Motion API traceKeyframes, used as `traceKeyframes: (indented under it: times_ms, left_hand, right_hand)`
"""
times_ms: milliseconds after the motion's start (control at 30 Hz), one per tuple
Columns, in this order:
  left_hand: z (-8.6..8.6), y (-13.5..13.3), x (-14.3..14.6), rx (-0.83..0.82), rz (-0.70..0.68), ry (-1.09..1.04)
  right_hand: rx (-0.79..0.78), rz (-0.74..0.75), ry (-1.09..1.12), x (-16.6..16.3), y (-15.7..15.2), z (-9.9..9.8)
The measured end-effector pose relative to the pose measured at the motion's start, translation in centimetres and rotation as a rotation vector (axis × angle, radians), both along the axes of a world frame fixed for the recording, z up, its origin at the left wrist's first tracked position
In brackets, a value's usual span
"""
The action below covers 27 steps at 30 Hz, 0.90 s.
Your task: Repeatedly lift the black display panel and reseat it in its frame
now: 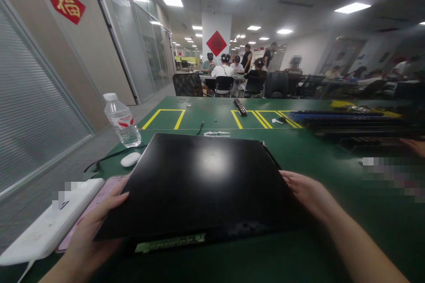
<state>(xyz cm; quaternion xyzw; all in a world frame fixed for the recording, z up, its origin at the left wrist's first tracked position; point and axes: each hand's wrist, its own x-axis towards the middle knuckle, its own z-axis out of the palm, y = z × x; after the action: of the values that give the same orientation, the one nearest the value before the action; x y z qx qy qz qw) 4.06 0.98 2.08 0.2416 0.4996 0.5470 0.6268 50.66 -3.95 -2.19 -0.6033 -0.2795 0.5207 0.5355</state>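
A flat black LCD panel (199,185) spans the middle of the view, tilted above the green table, with a ceiling light reflected in its glossy face. Along its near edge a strip of green circuit board (171,242) shows. My left hand (96,225) grips the panel's left edge, thumb at the front and the other fingers hidden beneath. At the right edge my right hand (307,192) is closed on the panel, its fingertips partly tucked behind it. Just beyond the far right corner lies a thin dark strip (272,155).
Left of the panel are a water bottle (122,121), a white mouse (130,159), a white power bank-like block (49,225) and a pink phone-like slab (96,205). Long dark strips (348,126) lie at the right, near another person's hand (413,146). Yellow tape (179,119) marks the table (206,108).
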Motion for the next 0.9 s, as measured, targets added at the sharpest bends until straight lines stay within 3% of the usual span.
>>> traceKeyframes:
  times_ms: [233, 433, 900]
  left_hand:
    - [-0.3, -0.1, 0.9, -0.049, -0.017, 0.090]
    - [0.3, -0.9, 1.9, -0.051, -0.143, 0.073]
    - [0.1, -0.7, 1.8, -0.065, -0.169, 0.023]
  right_hand:
    - [-0.050, -0.227, -0.272, -1.0, 0.0, 1.1]
    - [-0.044, -0.238, -0.405, -1.2, -0.1, 1.6]
    - [-0.038, -0.247, -0.574, -0.7, 0.2, 0.7]
